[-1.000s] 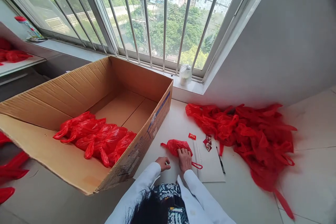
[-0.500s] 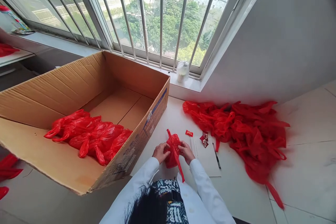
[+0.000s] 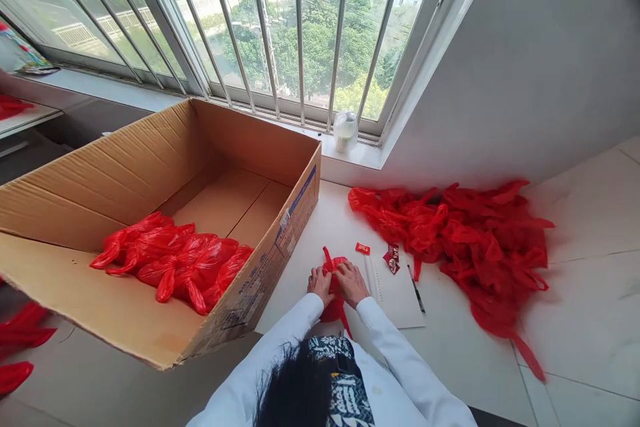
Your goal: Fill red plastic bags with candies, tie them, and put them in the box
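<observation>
Curled nearly closed, the left hand [image 3: 320, 283] and right hand [image 3: 351, 282] grip a small, thin red plastic bag [image 3: 334, 311] just right of the cardboard box [image 3: 260, 283]. Inside this rectangular, open-topped box lie shiny, crinkled bundles [image 3: 185, 260]; farther right of it, beyond a flat spiral notebook [image 3: 397, 300], sprawls a limp red heap [image 3: 465, 233].

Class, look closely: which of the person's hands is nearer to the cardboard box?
The left. The left hand is on the red bag, just right of the cardboard box; the right hand, also on the bag, is farther right.
</observation>
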Demonstrator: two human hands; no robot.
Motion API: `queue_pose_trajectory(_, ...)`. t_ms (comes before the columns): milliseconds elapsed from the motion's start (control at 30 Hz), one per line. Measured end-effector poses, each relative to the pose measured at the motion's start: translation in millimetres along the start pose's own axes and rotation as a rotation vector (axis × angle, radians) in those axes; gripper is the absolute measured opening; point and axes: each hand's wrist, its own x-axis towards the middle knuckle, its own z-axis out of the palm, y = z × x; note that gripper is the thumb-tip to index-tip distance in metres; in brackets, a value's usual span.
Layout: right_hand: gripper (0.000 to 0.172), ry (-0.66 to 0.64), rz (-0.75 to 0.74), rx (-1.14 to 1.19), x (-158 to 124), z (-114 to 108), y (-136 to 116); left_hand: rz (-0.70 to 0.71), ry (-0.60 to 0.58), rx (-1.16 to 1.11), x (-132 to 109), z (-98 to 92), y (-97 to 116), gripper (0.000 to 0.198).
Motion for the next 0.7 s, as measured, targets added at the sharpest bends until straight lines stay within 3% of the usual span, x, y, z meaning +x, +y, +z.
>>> queue_pose_trajectory(133,0.016,-0.031,-0.025,-0.101,5,10,3,0.015,0.040,0.039,-2,-3.9,-9,0.025)
queue_pose_trajectory(400,0.007,0.218,0.344,0.146,-14,6,-2,-0.031,0.191,-0.002,-7,-37.1,-24,0.011)
queue_pose_trajectory(700,0.016,0.272,0.616,0.162,-30,23,21,-0.129,0.209,-0.016,-4,-53.3,-43,0.009)
